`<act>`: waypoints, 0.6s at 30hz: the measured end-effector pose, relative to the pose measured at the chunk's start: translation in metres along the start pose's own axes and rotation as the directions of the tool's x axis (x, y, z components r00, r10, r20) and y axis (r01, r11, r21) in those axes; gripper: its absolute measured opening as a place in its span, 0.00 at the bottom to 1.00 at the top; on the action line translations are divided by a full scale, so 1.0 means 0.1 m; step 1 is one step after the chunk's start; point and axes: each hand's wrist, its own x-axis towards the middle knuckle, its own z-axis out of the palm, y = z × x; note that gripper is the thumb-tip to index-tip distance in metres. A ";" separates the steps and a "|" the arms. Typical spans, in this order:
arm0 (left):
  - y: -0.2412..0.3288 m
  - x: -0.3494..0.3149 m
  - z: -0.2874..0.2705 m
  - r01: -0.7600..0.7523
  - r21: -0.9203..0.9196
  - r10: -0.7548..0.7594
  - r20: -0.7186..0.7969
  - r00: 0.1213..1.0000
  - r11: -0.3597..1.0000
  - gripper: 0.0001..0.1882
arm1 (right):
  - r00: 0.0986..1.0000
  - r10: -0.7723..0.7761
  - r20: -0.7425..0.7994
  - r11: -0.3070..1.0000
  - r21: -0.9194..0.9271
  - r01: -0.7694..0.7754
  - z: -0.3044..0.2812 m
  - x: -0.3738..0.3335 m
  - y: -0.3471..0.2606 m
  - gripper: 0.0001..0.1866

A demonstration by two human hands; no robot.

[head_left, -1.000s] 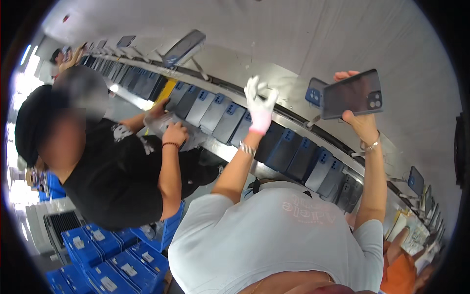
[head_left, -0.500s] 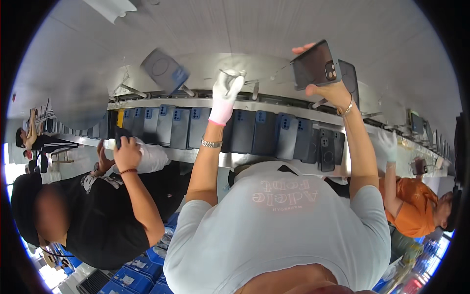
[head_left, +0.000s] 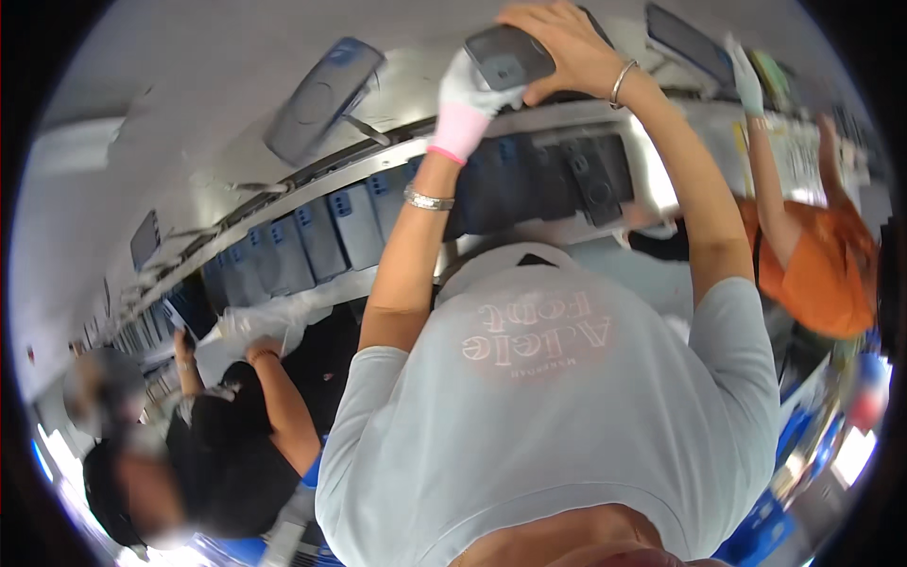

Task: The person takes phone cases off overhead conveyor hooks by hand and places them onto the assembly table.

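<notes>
At the top middle, both of my hands are on a dark phone case with camera openings at one end. My left hand, in a white glove with a pink cuff, is closed at the case's left and lower edge; its fingers are partly hidden. My bare right hand grips the case from the right, thumb below and fingers over the top. Behind that hand, part of another dark case shows.
A row of cases stands on a ledge along the metal line. Nearby, a grey case with a ring mark hangs on a rod. Co-workers in black and orange work on either side, the right one's gloved hand raised near another case.
My right hand has brought the case left and up to my gloved left hand, which has risen to meet it. The view has turned, and the hanging cases appear shifted.
</notes>
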 end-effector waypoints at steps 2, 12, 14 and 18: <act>-0.27 -0.16 -0.03 0.003 0.124 0.012 -0.116 0.993 0.992 0.38 | 0.900 -0.059 -0.432 0.998 -0.055 0.039 -0.05 -0.37 -0.04 0.43; -0.88 -1.03 -0.04 0.423 -0.061 -0.427 -0.089 0.900 0.904 0.24 | 0.770 0.635 -0.064 0.761 0.222 -0.610 2.41 -2.23 0.15 0.54; -0.89 -1.10 -0.03 0.455 -0.094 -0.463 -0.113 0.879 0.886 0.22 | 0.788 0.615 0.022 0.781 0.124 -0.612 2.56 -2.26 0.16 0.58; -0.82 -1.16 -0.03 0.448 -0.079 -0.455 -0.152 0.877 0.890 0.22 | 0.860 0.506 0.062 0.861 0.033 -0.508 2.63 -2.46 0.59 0.62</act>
